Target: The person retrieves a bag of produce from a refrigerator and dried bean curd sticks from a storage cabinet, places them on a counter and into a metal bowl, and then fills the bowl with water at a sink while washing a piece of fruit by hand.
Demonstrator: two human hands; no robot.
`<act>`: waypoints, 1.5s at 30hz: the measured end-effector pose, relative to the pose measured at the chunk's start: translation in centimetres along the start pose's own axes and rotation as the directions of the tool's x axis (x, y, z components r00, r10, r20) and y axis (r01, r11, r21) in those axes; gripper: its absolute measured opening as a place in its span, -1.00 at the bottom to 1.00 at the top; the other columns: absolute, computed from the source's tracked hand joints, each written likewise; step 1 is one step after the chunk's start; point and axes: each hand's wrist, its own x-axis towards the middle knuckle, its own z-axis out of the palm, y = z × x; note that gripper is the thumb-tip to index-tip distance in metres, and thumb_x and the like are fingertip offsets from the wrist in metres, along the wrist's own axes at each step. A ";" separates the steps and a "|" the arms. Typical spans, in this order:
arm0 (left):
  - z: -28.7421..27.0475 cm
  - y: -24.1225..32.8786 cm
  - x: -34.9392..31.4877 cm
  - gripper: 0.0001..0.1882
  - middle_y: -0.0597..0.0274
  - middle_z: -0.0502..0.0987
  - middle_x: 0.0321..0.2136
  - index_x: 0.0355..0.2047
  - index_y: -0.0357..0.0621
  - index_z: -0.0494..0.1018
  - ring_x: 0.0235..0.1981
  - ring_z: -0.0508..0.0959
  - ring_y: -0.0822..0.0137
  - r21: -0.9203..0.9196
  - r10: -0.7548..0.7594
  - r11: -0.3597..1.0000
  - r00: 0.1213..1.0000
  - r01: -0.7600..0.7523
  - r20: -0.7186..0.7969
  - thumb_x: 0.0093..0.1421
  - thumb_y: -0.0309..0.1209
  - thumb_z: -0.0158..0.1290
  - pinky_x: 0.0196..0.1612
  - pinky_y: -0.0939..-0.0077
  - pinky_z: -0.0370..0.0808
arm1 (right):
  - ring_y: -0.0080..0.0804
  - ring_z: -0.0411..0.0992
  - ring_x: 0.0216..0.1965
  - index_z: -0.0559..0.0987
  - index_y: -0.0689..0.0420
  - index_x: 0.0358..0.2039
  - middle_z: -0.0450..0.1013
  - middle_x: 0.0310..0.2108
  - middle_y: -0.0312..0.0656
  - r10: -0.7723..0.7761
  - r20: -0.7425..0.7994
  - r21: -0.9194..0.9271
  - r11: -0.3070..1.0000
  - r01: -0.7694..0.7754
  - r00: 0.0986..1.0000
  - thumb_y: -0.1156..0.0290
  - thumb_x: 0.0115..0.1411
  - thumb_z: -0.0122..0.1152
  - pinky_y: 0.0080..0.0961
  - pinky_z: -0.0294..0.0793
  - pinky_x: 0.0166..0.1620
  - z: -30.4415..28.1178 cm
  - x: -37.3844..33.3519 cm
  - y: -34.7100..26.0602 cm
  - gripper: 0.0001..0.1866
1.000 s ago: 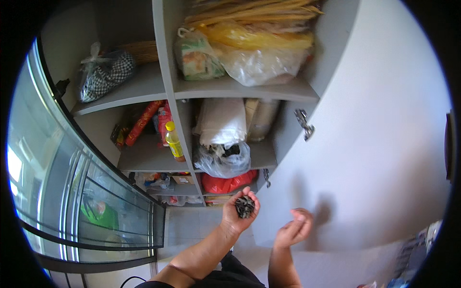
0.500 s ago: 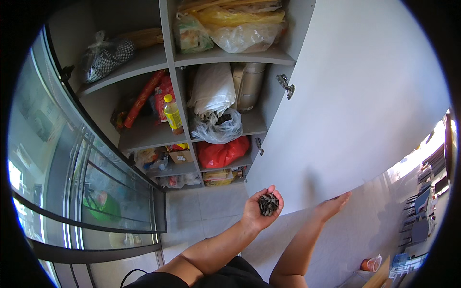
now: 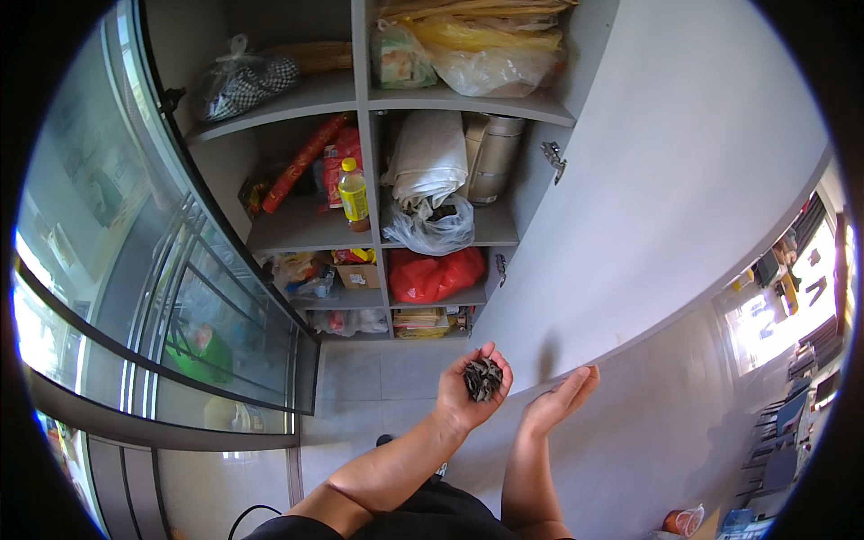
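My left hand (image 3: 457,405) is cupped palm up in front of the cabinet. It holds a small heap of dark, curled dried pieces (image 3: 483,380) that look like dried black fungus. To its right, my right hand (image 3: 560,401) is empty, its fingers stretched out beside the edge of the open white cabinet door (image 3: 666,180). Whether it touches the door I cannot tell. On a middle shelf sits a crumpled clear plastic bag (image 3: 430,227) with dark contents, its mouth loosely gathered. A folded white sack (image 3: 427,162) stands right behind it.
Grey shelves hold a yellow-capped bottle (image 3: 354,196), a red bag (image 3: 436,275), a metallic canister (image 3: 496,160) and several stuffed bags. A glass-panelled sliding door (image 3: 180,297) stands on the left. Light floor tiles (image 3: 355,373) lie below; chairs (image 3: 783,423) line the far right.
My right hand has moved left, closer to my left hand, and turned more upright. The shelves now appear farther right in view. My left hand still holds the dark pieces.
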 end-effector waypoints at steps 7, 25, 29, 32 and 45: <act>0.4 3.5 -1.2 -0.78 0.21 0.49 -0.43 -0.33 -0.16 0.47 -0.37 0.48 0.28 -0.023 0.090 0.996 0.995 -0.090 0.032 0.17 -0.37 -0.15 -0.21 0.37 0.46 | -0.28 0.14 0.04 0.09 0.26 0.06 0.07 0.07 0.00 -0.543 0.169 -0.133 0.815 0.565 0.823 0.49 0.13 0.04 -0.36 0.11 0.09 2.3 -2.2 -1.1 -0.48; 1.6 14.0 1.1 -0.78 0.19 0.51 -0.45 -0.33 -0.17 0.47 -0.37 0.50 0.27 -0.022 0.204 0.979 0.979 -0.204 -0.006 0.15 -0.36 -0.15 -0.18 0.36 0.45 | 0.04 0.01 0.15 0.10 0.17 0.07 -0.04 0.10 0.15 -0.758 0.341 0.149 0.628 0.764 0.556 0.60 0.00 -0.04 0.02 0.01 0.19 9.7 -6.0 4.6 -0.43; -1.1 19.8 4.8 -0.78 0.19 0.50 -0.45 -0.36 -0.18 0.46 -0.39 0.50 0.26 0.012 0.289 0.957 0.957 -0.289 -0.002 0.13 -0.37 -0.16 -0.19 0.35 0.45 | 0.03 0.18 0.01 0.22 0.23 -0.04 0.18 -0.01 0.07 -0.474 0.479 -0.110 0.803 0.586 0.739 0.62 -0.06 -0.01 -0.11 0.17 0.06 13.1 -6.1 15.0 -0.51; -4.1 24.4 8.9 -0.79 0.18 0.49 -0.45 -0.38 -0.19 0.45 -0.40 0.50 0.25 0.010 0.342 0.940 0.939 -0.342 -0.030 0.12 -0.39 -0.17 -0.19 0.34 0.45 | -0.01 0.22 -0.03 0.35 0.25 -0.16 0.29 -0.11 0.06 -0.275 0.606 -0.243 0.829 0.503 0.746 0.64 -0.09 0.02 -0.23 0.21 0.04 15.8 -5.2 22.5 -0.61; -16.4 32.8 19.5 -0.79 0.17 0.51 -0.45 -0.33 -0.18 0.47 -0.35 0.50 0.23 -0.068 0.385 0.921 0.923 -0.385 -0.016 0.14 -0.37 -0.12 -0.18 0.32 0.47 | -0.47 0.37 -0.37 0.47 0.18 -0.31 0.39 -0.44 -0.25 0.853 0.308 -0.523 0.521 -0.674 0.421 0.40 0.10 0.08 -0.59 0.36 -0.29 3.9 -5.4 40.7 -0.84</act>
